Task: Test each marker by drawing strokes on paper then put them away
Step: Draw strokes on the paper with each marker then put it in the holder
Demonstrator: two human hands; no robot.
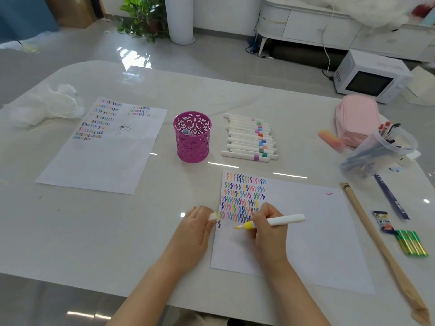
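My right hand (268, 229) grips a white marker with a yellow tip (284, 220), uncapped, its tip just above the near sheet of paper (317, 231) below rows of coloured zigzag strokes. Fingers of my left hand (196, 228) pinch the marker's white cap (213, 216) at the paper's left edge. A row of several capped white markers (249, 137) lies beyond the paper. Left of them stands a magenta pen cup (192, 137) holding one marker.
A second stroke-covered sheet (101, 147) lies at the left, crumpled tissue (47, 107) behind it. At the right are a pink pouch (356, 116), a clear jug of pens (379, 151), a long wooden stick (376, 238), a blue ruler and green sticks (412, 243).
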